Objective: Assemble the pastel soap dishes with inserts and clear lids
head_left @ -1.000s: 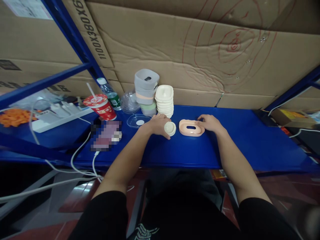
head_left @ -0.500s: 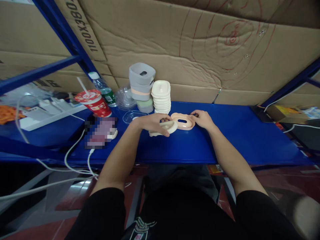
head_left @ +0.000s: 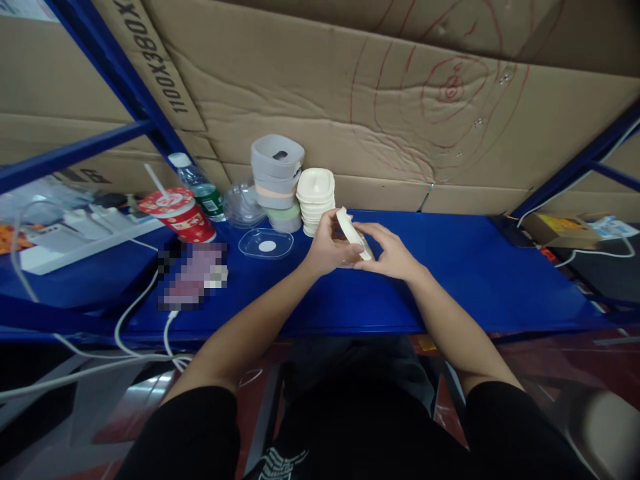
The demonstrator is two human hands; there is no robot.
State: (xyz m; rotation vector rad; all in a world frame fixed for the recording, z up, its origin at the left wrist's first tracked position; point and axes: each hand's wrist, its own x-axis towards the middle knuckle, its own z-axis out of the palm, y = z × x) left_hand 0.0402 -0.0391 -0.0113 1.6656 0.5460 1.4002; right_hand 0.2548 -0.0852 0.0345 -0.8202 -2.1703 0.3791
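A cream plastic piece [head_left: 352, 233] is tilted up on edge between my two hands, above the blue table [head_left: 450, 280]. My left hand [head_left: 327, 247] grips it from the left, fingers curled round its side. From the right, my right hand [head_left: 387, 252] holds the same piece with thumb and fingers. The peach piece is mostly hidden behind the hands. Just behind my left hand stands a stack of cream pieces [head_left: 316, 190]. A clear oval lid [head_left: 266, 244] with a white round spot lies flat to the left.
Stacked grey containers [head_left: 277, 163], clear plastic domes [head_left: 243, 203], a bottle [head_left: 203, 190] and a red cup [head_left: 185, 217] stand at the left back. A white power strip [head_left: 90, 243] and cables lie further left. Cardboard [head_left: 300, 87] walls the back.
The cream piece has been raised and tilted upright. My right hand has moved left from the peach piece and now grips the cream piece too. The camera view has shifted slightly.
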